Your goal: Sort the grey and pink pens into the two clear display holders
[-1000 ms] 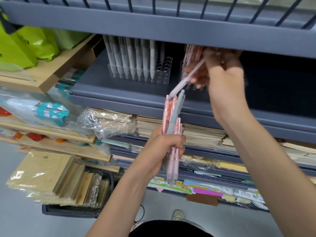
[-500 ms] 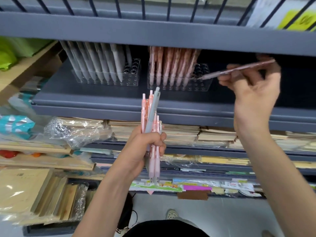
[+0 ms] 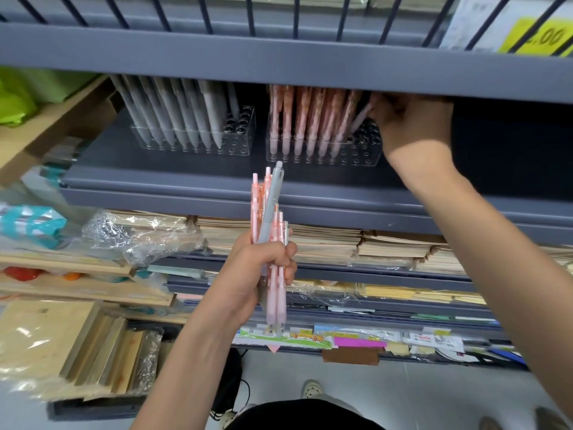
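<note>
Head view: the left hand (image 3: pixel 263 274) grips a bundle (image 3: pixel 270 212) of pink pens and one grey, held in front of the shelves. The right hand (image 3: pixel 412 125) pinches a tilted pen (image 3: pixel 359 114) at the right end of the pink holder (image 3: pixel 366 150), with the grey holder (image 3: pixel 242 131) just left. An upper lip (image 3: pixel 279 66) hides the pen tops and shades the fingers; notebooks (image 3: pixel 325 240) are stacked beneath.

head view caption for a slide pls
Left hand grips a bundle of pens; right hand holds a pen at the right clear holder.
</note>
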Demonstrator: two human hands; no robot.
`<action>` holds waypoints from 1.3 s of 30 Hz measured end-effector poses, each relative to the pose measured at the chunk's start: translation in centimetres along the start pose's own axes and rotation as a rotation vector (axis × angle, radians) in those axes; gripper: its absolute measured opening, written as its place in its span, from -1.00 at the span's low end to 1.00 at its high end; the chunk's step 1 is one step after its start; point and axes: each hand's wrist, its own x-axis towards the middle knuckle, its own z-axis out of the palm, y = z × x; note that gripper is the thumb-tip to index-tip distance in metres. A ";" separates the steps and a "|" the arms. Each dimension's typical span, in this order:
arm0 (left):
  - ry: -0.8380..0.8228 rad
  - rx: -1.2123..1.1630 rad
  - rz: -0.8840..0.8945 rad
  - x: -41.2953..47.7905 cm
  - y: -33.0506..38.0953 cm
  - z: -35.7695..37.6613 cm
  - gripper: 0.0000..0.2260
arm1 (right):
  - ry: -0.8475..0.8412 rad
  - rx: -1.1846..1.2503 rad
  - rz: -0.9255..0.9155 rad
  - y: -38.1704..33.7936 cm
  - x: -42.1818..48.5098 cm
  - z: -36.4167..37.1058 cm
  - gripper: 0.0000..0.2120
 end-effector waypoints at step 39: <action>-0.075 0.008 0.007 -2.6 0.3 -2.9 -0.64 | -0.938 0.710 0.140 -5.3 -7.9 4.7 -0.83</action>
